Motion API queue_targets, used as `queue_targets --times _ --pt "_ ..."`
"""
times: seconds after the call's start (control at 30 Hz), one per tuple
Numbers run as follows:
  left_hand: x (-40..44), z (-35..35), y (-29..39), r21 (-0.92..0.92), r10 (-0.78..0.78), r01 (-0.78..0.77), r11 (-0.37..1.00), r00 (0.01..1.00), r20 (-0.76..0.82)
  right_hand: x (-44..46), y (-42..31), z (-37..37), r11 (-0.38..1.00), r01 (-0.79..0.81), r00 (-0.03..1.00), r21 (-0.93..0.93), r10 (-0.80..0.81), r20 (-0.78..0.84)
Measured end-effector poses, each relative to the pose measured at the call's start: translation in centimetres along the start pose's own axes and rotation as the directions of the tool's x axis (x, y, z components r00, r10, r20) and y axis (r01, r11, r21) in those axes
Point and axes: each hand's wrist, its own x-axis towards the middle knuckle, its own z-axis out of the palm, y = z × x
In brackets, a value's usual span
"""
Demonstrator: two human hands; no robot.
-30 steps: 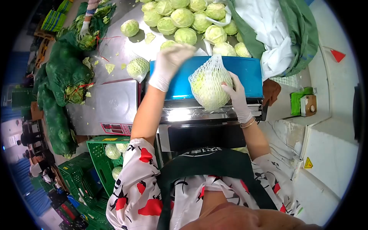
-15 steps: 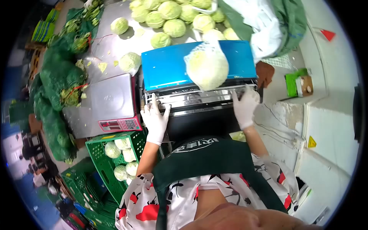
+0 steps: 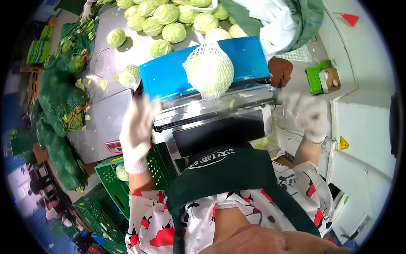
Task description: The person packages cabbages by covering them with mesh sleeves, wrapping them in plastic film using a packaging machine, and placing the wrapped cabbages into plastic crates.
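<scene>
A blue-topped machine (image 3: pixel 249 57) with metal bars (image 3: pixel 215 108) and a black front plate (image 3: pixel 220 133) stands before me; it looks like a film wrapper. On its blue top rests a cabbage in a white foam net (image 3: pixel 210 72). My left hand (image 3: pixel 137 135), in a white glove, is raised off the bars' left end, partly covering the scale (image 3: pixel 105 122). Its fingers look stretched out, though blurred, and nothing shows in them. My gloved right hand (image 3: pixel 312 116) is apart from the bars, to their right. Motion smears its fingers, so whether they hold anything is unclear.
Loose cabbages (image 3: pixel 167 21) are heaped behind the machine. Green net sacks (image 3: pixel 59 101) lie along the left. A green crate (image 3: pixel 114 182) with cabbage stands below my left hand. White and green cloth (image 3: pixel 292 25) lies at back right. Another person's gloved hand (image 3: pixel 87 10) shows far left.
Both hands have left the machine's bars and moved outward, left and right. The view has shifted, so the machine sits slightly further left. The bars now appear tilted, with more of the front plate's frame showing.
</scene>
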Motion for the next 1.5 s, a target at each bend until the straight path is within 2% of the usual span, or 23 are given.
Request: queue_targets --times 0.07,0.13,0.17,0.2,0.27,0.37,0.47,0.5,0.6,0.73,0.8,0.87,0.93,1.0,1.13,1.17,1.2,1.23,1.27,1.33,1.37,1.4,1.5 --pt "6.4 0.3 -2.2 0.546 -0.055 -0.064 0.835 0.978 0.200 4.7 1.0 -0.1 0.923 -0.245 0.967 -0.295 0.210 -0.146" --pt "10.6 -1.0 -8.5 0.759 -0.116 -0.264 0.595 0.906 0.406 9.3 7.6 -2.2 0.582 0.060 0.981 -0.811 0.117 0.156" --pt "12.3 -1.3 -11.7 0.782 -0.117 -0.422 0.458 0.843 0.524 10.2 12.0 -3.4 0.501 0.145 0.958 -0.853 0.144 0.248" --pt "12.8 -0.7 -13.7 0.847 -0.243 -0.373 0.379 0.843 0.480 11.0 15.8 -3.7 0.483 0.209 0.936 -0.850 0.154 0.318" --pt "13.5 0.4 -15.5 0.508 -0.310 0.046 0.860 0.838 0.449 11.9 18.7 -2.4 0.719 -0.074 0.927 -0.691 0.304 0.218" --pt "14.5 0.2 -15.7 0.520 -0.216 -0.064 0.852 0.861 0.460 11.7 19.9 -2.0 0.858 -0.246 0.931 -0.451 0.339 0.137" --pt "13.8 -0.1 -16.4 0.297 -0.405 0.314 0.902 0.854 0.327 10.7 19.9 -0.9 0.914 -0.378 0.915 -0.149 0.393 0.086" --pt "12.2 0.0 -16.2 0.192 -0.514 0.478 0.857 0.815 0.267 9.7 19.4 0.0 0.886 -0.462 0.883 -0.040 0.464 0.071" --pt "6.3 -0.1 -14.2 0.005 -0.620 0.641 0.768 0.741 0.259 5.7 14.6 3.4 0.772 -0.613 0.786 0.170 0.617 0.034" --pt "-3.8 0.8 -9.5 0.018 -0.789 0.860 0.511 0.460 0.407 -3.8 10.0 5.9 0.517 -0.852 0.524 0.087 0.841 0.133" --pt "-7.7 1.2 -9.2 0.086 -0.762 0.837 0.541 0.444 0.471 -7.9 10.9 8.2 0.402 -0.892 0.426 0.209 0.901 0.086" --pt "-10.3 1.0 -11.5 -0.134 -0.859 0.960 0.246 0.280 0.428 -10.6 11.9 11.0 0.247 -0.852 0.290 0.461 0.957 0.023" --pt "-11.3 -0.6 -14.5 -0.091 -0.878 0.977 0.195 0.215 0.427 -10.5 14.0 8.2 0.111 -0.983 0.145 0.144 0.956 0.254" --pt "-10.5 0.1 -13.4 -0.169 -0.933 0.986 0.009 0.069 0.354 -10.8 16.5 10.3 0.111 -0.855 0.297 0.506 0.906 0.302" --pt "-14.6 -2.1 -12.5 -0.393 -0.817 0.911 0.128 0.322 0.479 -12.6 12.7 9.9 0.161 -0.911 0.267 0.379 0.932 0.245" --pt "-14.8 -2.8 -11.2 -0.245 -0.851 0.949 0.199 0.291 0.436 -13.8 12.3 9.7 0.188 -0.913 0.269 0.362 0.945 0.188" --pt "-15.6 -2.5 -10.6 -0.077 -0.833 0.892 0.444 0.443 0.331 -14.9 12.0 9.8 0.431 -0.900 0.433 0.067 0.901 0.023" --pt "-16.3 -2.3 -9.6 0.388 -0.811 0.717 0.579 0.555 0.185 -16.2 11.7 9.9 0.568 -0.778 0.606 -0.268 0.791 -0.083" --pt "-16.9 -2.5 -8.6 0.775 -0.709 0.385 0.501 0.696 0.113 -17.7 11.7 10.1 0.577 -0.566 0.765 -0.589 0.634 -0.113" --pt "-19.1 -5.3 -10.4 0.962 -0.436 -0.157 0.224 0.867 0.243 -20.3 13.2 10.5 0.665 -0.689 0.721 -0.289 0.587 -0.368" --pt "-19.2 -5.7 -11.0 0.890 -0.289 -0.024 0.456 0.941 0.174 -19.9 12.9 10.7 0.704 -0.699 0.673 -0.124 0.589 -0.448" --pt "-18.2 -4.4 -9.4 0.820 -0.345 0.185 0.541 0.938 0.017 -19.3 12.5 11.1 0.732 -0.679 0.611 0.047 0.600 -0.517" --pt "-16.9 -4.2 -7.8 0.659 -0.447 0.459 0.596 0.871 -0.203 -17.9 11.2 9.9 0.571 -0.788 0.378 0.232 0.745 -0.550"
